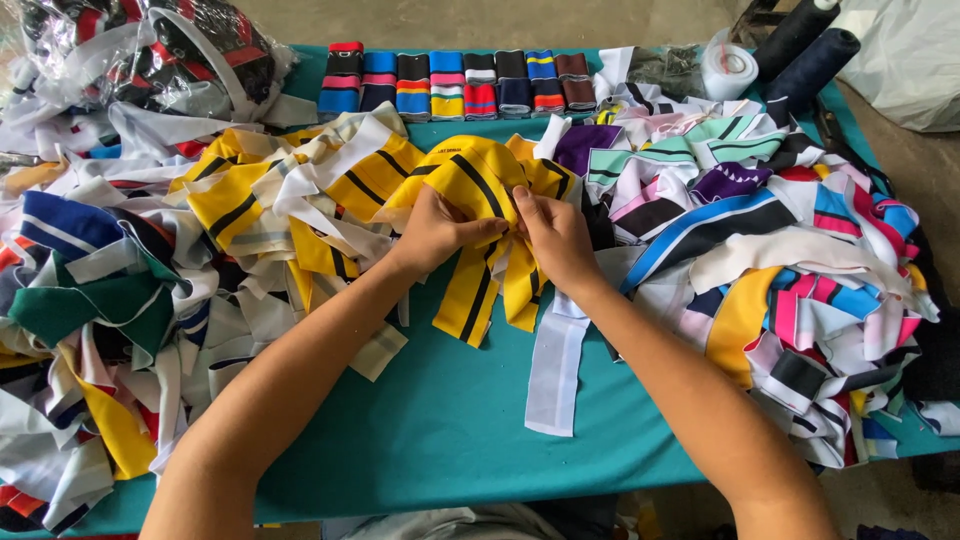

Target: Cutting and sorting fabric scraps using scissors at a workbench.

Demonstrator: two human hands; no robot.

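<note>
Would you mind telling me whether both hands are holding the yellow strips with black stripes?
Yes, the left hand and the right hand both pinch the bunch of yellow black-striped strips above the teal table.

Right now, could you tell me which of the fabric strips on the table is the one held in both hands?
The yellow strip with black stripes, pinched between the left hand and right hand; the other strips lie loose in heaps.

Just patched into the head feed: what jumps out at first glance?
Dead centre, the left hand and right hand pinch a bunch of yellow strips with black stripes over the teal table. Heaps of mixed fabric strips flank them, the left heap and the right heap. A row of folded striped bands lines the far edge.
</note>
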